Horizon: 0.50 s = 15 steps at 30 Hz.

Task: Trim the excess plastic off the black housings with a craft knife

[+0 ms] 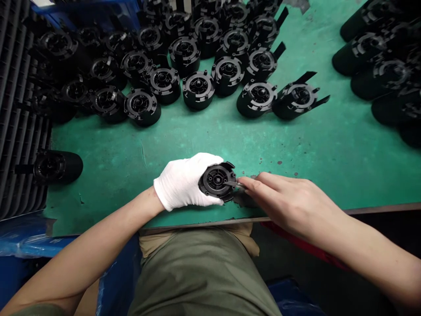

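Note:
My left hand (184, 181), in a white cloth glove, grips a round black plastic part (216, 181) with its ribbed, hub-like face turned up. My right hand (283, 199) is bare and pinches a small metal tool (234, 184), possibly tweezers or a blade. The tool's tip touches the part's right side near the rim. The part's underside and the tool's tip are hidden from this angle.
Several similar black parts (198, 90) stand in dense rows on the green work mat (158, 140). More lie at the right. A black ribbed rack (23, 109) runs along the left, with one part (54, 166) on its side nearby. Blue plastic sheeting (29, 243) lies below the table edge (204, 222).

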{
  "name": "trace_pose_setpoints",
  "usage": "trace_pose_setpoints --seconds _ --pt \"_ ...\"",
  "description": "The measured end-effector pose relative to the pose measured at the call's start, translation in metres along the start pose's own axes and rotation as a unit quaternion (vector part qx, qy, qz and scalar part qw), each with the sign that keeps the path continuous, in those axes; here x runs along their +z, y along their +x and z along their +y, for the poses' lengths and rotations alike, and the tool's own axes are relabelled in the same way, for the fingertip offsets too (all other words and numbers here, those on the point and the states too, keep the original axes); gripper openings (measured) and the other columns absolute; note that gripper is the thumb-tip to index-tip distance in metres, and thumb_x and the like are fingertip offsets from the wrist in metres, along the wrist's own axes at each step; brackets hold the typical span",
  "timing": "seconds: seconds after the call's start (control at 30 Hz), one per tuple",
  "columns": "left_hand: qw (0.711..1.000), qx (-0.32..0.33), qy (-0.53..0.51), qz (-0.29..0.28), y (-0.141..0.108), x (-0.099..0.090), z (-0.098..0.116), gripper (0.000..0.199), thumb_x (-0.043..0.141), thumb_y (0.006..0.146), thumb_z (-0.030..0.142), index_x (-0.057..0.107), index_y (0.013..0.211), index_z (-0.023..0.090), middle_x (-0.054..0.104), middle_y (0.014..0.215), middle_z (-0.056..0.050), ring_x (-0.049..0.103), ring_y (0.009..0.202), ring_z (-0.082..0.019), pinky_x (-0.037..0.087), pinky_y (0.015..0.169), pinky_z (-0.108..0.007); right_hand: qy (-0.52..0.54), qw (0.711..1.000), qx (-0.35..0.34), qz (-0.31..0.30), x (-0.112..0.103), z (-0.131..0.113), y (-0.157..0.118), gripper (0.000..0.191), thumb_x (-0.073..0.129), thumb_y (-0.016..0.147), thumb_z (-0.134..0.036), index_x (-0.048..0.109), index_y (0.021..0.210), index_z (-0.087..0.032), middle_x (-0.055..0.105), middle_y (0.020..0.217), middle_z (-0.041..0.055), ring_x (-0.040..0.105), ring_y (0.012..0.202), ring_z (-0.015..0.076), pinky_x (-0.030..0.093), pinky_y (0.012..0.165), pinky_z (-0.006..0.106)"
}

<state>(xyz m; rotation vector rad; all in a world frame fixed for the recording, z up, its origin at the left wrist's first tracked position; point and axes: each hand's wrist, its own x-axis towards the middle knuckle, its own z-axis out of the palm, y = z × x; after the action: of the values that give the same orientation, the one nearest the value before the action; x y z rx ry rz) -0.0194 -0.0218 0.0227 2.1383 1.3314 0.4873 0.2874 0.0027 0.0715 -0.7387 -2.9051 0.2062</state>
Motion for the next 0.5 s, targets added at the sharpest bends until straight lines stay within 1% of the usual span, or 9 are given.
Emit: trace_pose_setpoints --seconds 0.07,0.1,0.17,0.27,0.4,0.5 --pt "1.000 0.002 -0.002 -0.004 0.000 -0.001 -0.001 0.092 0.095 0.080 0.073 0.063 0.152 0.026 0.077 0.146 -0.010 0.080 0.132 -0.032 0.066 0.113 -0.041 0.020 0.999 0.024 0.022 0.001 0.004 -0.003 0.023 0.058 0.114 -0.018 0.065 0.136 -0.015 0.066 0.090 0.0012 0.063 0.072 0.0155 0.042 0.063 0.030" --pt "1.000 0.005 -0.003 -0.002 0.000 -0.001 -0.001 0.093 0.095 0.080 0.073 0.063 0.152 0.025 0.077 0.146 -0.011 0.080 0.132 -0.032 0.067 0.112 -0.041 0.024 0.999 0.038 0.029 0.001 0.005 -0.004 0.021 0.058 0.114 -0.019 0.065 0.134 -0.016 0.069 0.093 0.0018 0.065 0.074 0.0154 0.044 0.064 0.029" --pt "1.000 0.008 -0.004 0.001 0.000 -0.001 -0.001 0.093 0.095 0.080 0.073 0.063 0.151 0.024 0.078 0.146 -0.011 0.081 0.131 -0.033 0.068 0.110 -0.042 0.017 0.998 0.050 0.029 0.003 0.005 -0.007 0.022 0.057 0.114 -0.016 0.064 0.135 -0.017 0.073 0.098 0.0031 0.067 0.074 0.0150 0.045 0.063 0.029" --pt "1.000 0.004 -0.005 0.003 0.000 -0.001 -0.001 0.092 0.096 0.079 0.072 0.062 0.151 0.024 0.077 0.146 -0.012 0.081 0.129 -0.033 0.068 0.110 -0.042 -0.007 0.999 0.034 0.034 0.006 0.000 -0.008 0.028 0.058 0.111 -0.011 0.064 0.138 -0.016 0.074 0.095 0.0028 0.067 0.072 0.0157 0.045 0.062 0.031" --pt "1.000 0.002 -0.004 -0.003 0.001 0.001 -0.001 0.097 0.096 0.078 0.074 0.061 0.153 0.023 0.076 0.148 -0.013 0.080 0.133 -0.034 0.068 0.112 -0.043 0.020 0.997 0.040 0.060 0.010 -0.007 -0.004 0.019 0.063 0.112 -0.018 0.066 0.131 -0.015 0.072 0.092 0.0022 0.067 0.074 0.0159 0.051 0.068 0.031" --pt "1.000 -0.004 -0.009 -0.010 0.001 0.000 -0.003 0.099 0.095 0.077 0.076 0.060 0.154 0.025 0.075 0.151 -0.013 0.078 0.136 -0.034 0.067 0.113 -0.042 0.042 0.995 0.055 0.065 0.012 -0.011 0.000 0.021 0.062 0.113 -0.019 0.067 0.132 -0.016 0.072 0.093 0.0032 0.068 0.075 0.0169 0.053 0.069 0.031"
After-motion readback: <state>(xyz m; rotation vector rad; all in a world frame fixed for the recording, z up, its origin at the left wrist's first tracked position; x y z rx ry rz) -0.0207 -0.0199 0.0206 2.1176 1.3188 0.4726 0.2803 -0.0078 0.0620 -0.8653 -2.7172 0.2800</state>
